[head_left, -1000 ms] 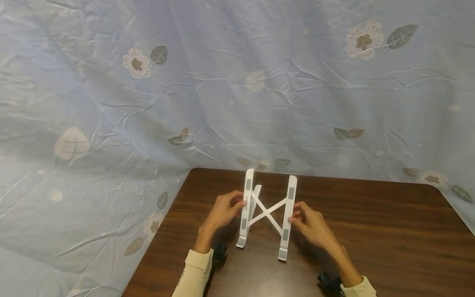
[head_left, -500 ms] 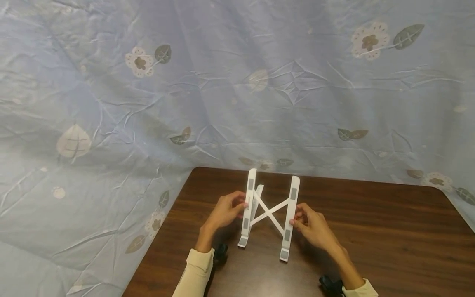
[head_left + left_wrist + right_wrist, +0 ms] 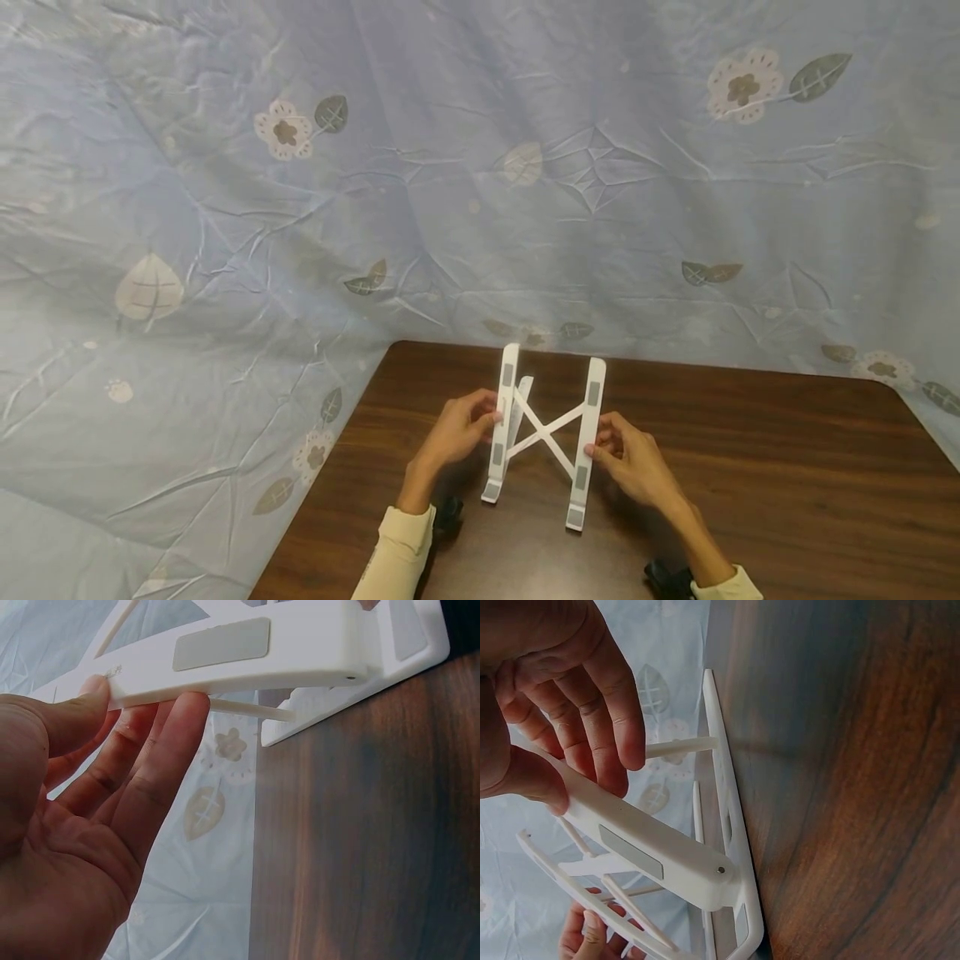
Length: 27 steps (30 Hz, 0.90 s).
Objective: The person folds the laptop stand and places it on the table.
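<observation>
A white folding laptop stand [image 3: 544,432] stands unfolded on the brown wooden table, its two side bars joined by an X of crossed struts. Grey pads line the bars, and each bar ends in a small lip at the front. My left hand [image 3: 456,427] pinches the left bar between thumb and fingers; in the left wrist view the thumb lies on top of the bar [image 3: 225,656] with the fingertips beneath. On the other side my right hand [image 3: 634,460] pinches the right bar [image 3: 652,832] the same way. The right wrist view also shows the stand's base on the table.
The dark wooden table [image 3: 765,467] extends to the right of the stand. Behind and to the left hangs a pale blue cloth [image 3: 450,167] with flowers and leaves. Black wrist devices [image 3: 450,512] sit below the forearms.
Both hands keep their grip on the stand's bars. The whole scene has shifted slightly right in the head view; the stand keeps its shape.
</observation>
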Each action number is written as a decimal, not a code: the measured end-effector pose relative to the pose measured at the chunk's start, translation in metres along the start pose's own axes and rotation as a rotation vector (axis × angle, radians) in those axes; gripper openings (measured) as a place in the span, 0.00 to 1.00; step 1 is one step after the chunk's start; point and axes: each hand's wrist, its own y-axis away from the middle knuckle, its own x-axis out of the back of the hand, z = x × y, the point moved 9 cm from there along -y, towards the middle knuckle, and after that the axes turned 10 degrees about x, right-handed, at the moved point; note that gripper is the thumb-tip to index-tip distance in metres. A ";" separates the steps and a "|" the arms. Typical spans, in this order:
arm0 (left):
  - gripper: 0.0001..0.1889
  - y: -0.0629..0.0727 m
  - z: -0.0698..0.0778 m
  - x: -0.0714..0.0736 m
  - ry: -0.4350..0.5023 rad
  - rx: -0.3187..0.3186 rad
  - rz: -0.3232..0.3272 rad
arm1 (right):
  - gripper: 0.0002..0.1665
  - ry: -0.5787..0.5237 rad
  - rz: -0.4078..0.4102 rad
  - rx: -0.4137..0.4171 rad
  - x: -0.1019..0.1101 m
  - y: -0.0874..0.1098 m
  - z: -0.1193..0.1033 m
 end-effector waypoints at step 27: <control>0.12 0.000 -0.001 -0.004 0.025 -0.003 -0.004 | 0.16 -0.018 0.020 0.001 0.001 -0.001 -0.003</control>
